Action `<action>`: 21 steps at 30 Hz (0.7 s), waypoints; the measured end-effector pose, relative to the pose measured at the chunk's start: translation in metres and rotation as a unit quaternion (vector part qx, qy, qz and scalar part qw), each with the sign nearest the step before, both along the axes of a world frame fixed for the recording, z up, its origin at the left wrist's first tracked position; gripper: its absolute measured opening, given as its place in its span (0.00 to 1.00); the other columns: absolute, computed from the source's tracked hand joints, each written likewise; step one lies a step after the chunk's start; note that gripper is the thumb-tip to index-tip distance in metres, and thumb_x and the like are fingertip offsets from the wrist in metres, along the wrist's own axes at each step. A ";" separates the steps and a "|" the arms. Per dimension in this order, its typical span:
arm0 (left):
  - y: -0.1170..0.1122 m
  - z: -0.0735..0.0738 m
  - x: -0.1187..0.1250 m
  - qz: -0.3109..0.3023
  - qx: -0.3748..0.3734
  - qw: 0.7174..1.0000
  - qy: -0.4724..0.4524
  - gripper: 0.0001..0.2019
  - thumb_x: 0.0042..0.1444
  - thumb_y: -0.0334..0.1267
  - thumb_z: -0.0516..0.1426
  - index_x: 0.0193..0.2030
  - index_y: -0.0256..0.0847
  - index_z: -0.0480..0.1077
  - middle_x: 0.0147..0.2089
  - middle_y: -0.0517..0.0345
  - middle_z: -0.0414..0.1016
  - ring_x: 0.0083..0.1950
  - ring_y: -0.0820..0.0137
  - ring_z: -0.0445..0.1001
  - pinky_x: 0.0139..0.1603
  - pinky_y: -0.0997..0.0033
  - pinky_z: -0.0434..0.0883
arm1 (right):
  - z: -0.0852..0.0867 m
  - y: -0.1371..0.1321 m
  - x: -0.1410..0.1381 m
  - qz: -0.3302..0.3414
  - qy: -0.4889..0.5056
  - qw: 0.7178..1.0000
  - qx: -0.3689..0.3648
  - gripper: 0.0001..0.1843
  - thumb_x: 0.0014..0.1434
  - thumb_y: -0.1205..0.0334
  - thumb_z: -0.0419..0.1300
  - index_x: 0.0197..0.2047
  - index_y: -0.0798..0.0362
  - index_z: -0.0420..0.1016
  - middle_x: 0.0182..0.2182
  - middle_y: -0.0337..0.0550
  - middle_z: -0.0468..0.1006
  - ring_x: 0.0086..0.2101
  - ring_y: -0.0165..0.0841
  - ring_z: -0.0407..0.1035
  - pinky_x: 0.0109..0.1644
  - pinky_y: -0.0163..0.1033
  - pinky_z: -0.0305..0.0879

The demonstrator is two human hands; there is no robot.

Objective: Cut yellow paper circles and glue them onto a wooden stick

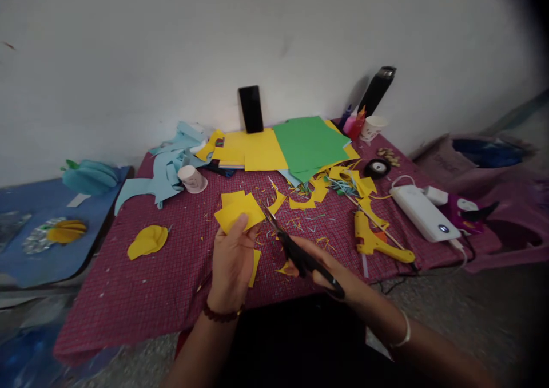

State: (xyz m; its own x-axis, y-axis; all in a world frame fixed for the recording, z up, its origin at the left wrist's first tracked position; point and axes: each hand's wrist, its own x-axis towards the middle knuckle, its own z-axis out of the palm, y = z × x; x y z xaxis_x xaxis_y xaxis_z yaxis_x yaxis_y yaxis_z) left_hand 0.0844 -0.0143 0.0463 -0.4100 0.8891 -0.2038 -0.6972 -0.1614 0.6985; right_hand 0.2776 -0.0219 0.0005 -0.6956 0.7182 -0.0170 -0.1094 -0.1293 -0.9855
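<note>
Paper [238,210], yellow and layered, is resting in the left hand [233,262], thumb pressing on top, other fingers lying beneath. Just beyond its right edge, scissors [295,253] are slanting, their long axis running from lower right to upper left, blades pointing toward that edge; whether they are touching it, I cannot tell. Fingers of the right hand [332,265] are curling around the handles, farther from the sheets than the left.
</note>
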 end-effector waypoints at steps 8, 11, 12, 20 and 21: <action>0.003 -0.005 0.008 0.020 -0.002 1.000 0.006 0.12 0.45 0.29 0.65 0.39 0.41 0.75 0.43 0.57 0.81 0.44 0.68 0.78 0.44 0.71 0.74 | -0.024 -0.010 -0.029 -0.056 0.116 0.991 -0.042 0.41 0.53 0.37 0.60 0.63 0.50 0.61 0.32 0.41 0.69 0.30 0.32 0.65 0.38 0.42 0.65; 0.002 -0.007 0.008 0.027 -0.006 1.000 0.007 0.12 0.46 0.31 0.66 0.39 0.42 0.75 0.43 0.56 0.81 0.45 0.68 0.78 0.45 0.70 0.74 | -0.020 -0.009 -0.029 -0.073 0.111 0.991 -0.036 0.40 0.52 0.37 0.61 0.62 0.50 0.64 0.30 0.40 0.70 0.27 0.29 0.62 0.32 0.37 0.61; 0.001 -0.008 0.008 0.027 -0.005 1.000 0.008 0.12 0.46 0.31 0.65 0.40 0.42 0.75 0.44 0.56 0.81 0.45 0.68 0.78 0.45 0.70 0.74 | -0.019 -0.009 -0.028 -0.077 0.106 0.991 -0.036 0.40 0.51 0.37 0.62 0.61 0.50 0.64 0.30 0.39 0.69 0.26 0.28 0.61 0.30 0.36 0.59; 0.003 -0.010 0.010 0.010 0.005 1.000 0.007 0.14 0.45 0.28 0.65 0.41 0.41 0.75 0.43 0.55 0.81 0.43 0.68 0.78 0.44 0.69 0.74 | -0.019 -0.008 -0.027 -0.087 0.085 0.992 -0.045 0.38 0.50 0.43 0.66 0.61 0.49 0.66 0.28 0.37 0.68 0.25 0.28 0.58 0.30 0.35 0.56; 0.003 -0.010 0.010 0.011 0.000 1.000 0.007 0.15 0.45 0.28 0.65 0.41 0.41 0.75 0.42 0.55 0.81 0.43 0.68 0.78 0.44 0.69 0.74 | -0.019 -0.008 -0.026 -0.087 0.085 0.991 -0.047 0.38 0.50 0.43 0.66 0.61 0.49 0.66 0.28 0.37 0.69 0.25 0.27 0.58 0.29 0.34 0.56</action>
State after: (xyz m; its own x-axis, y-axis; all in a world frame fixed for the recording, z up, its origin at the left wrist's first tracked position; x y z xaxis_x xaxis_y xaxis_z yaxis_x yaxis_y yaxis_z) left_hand 0.0945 -0.0110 0.0365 -0.4332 0.8795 -0.1969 -0.6828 -0.1777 0.7086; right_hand 0.2513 -0.0298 -0.0190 -0.5591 0.8289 0.0170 -0.3013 -0.1841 -0.9356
